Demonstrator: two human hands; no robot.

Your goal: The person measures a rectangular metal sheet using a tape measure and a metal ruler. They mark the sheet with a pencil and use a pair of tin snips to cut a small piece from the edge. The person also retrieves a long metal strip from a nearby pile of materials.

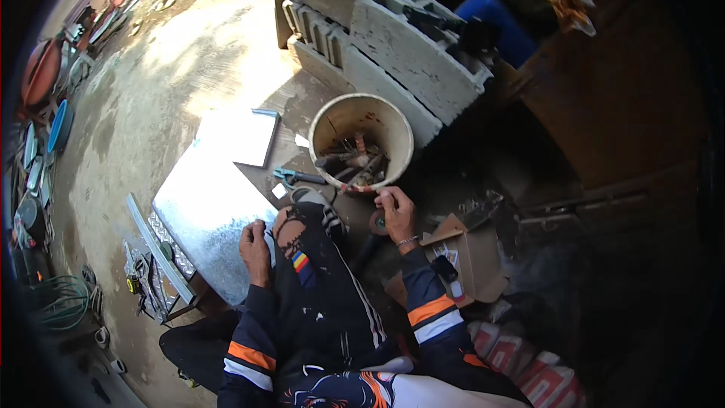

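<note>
My left hand (pixel 257 254) hovers by the near right edge of a shiny metal sheet (pixel 208 208), fingers curled closed; whether it pinches anything is too small to tell. Just below the rim of a pale bucket (pixel 402 117), my right hand (pixel 398 219) has thumb and fingers pressed together, and what they hold, if anything, cannot be made out. Scrap pieces (pixel 355 159) lie inside the bucket. Beside my right hand is a round grinding disc (pixel 377 221), its tool mostly in shadow. A teal-handled clamp (pixel 291 175) rests on the ground between sheet and bucket.
Concrete blocks (pixel 411 53) are stacked beyond the bucket. An open cardboard box (pixel 483 261) stands to my right. At left lie a metal strip (pixel 160 248), a yellow tape measure (pixel 134 284) and a coiled green hose (pixel 64 302). A white square frame (pixel 257 138) lies past the sheet.
</note>
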